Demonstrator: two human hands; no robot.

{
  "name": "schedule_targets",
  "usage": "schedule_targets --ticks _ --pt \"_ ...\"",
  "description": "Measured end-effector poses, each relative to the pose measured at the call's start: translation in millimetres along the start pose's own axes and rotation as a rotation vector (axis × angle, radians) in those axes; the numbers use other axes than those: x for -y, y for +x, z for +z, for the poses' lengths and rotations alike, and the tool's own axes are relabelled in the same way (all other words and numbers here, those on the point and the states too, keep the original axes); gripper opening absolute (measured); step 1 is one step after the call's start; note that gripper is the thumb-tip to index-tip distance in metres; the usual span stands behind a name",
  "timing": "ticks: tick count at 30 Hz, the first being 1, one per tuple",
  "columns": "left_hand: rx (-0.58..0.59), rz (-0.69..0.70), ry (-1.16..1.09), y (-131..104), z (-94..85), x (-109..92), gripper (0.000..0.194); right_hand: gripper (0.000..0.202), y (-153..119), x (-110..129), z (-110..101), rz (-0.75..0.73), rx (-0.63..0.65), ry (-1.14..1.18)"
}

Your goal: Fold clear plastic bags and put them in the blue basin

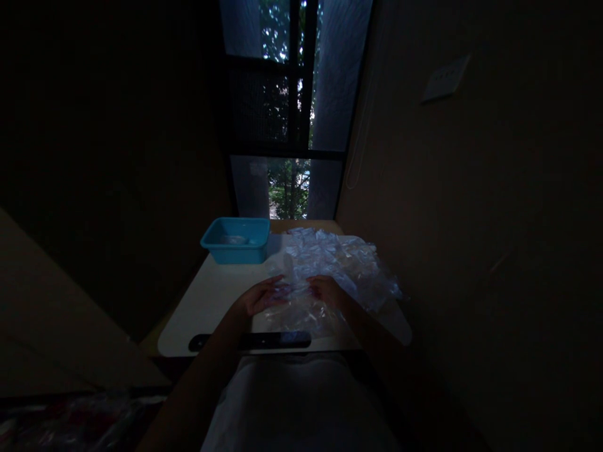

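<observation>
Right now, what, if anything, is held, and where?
Clear plastic, apparently held between the left hand and right hand, at opposite sides; exact grip points are too dim.

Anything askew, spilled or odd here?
The clear plastic heap on the right of the white tabletop looks untidy: it's crumpled and loose, and its right side seems to reach past the tabletop's edge. The blue bin stands upright. No damage stands out, though the picture is dark.

Dark-framed window [298,108] — foliage [287,191] beyond, looped cord [349,186] hanging at its right; pale switch plate [446,79] on the right wall [475,188].
</observation>
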State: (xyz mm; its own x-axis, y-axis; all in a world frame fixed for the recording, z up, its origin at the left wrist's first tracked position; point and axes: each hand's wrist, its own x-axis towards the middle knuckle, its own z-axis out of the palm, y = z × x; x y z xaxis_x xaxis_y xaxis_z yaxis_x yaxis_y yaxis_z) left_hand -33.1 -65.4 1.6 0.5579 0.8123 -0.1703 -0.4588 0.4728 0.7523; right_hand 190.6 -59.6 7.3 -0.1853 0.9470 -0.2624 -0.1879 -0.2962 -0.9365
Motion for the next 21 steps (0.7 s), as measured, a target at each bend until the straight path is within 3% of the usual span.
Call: schedule_targets --ticks 14,21 --pt "0.010 -0.010 -0.015 0.2 3.1 -0.3 0.056 0.020 -0.2 -3.4 -1.2 -0.064 0.029 0.027" --pt "-0.121 -0.020 -0.099 4.9 -1.3 1.0 0.049 0.034 -0.7 -3.2 -6.6 -0.042 0.103 0.023"
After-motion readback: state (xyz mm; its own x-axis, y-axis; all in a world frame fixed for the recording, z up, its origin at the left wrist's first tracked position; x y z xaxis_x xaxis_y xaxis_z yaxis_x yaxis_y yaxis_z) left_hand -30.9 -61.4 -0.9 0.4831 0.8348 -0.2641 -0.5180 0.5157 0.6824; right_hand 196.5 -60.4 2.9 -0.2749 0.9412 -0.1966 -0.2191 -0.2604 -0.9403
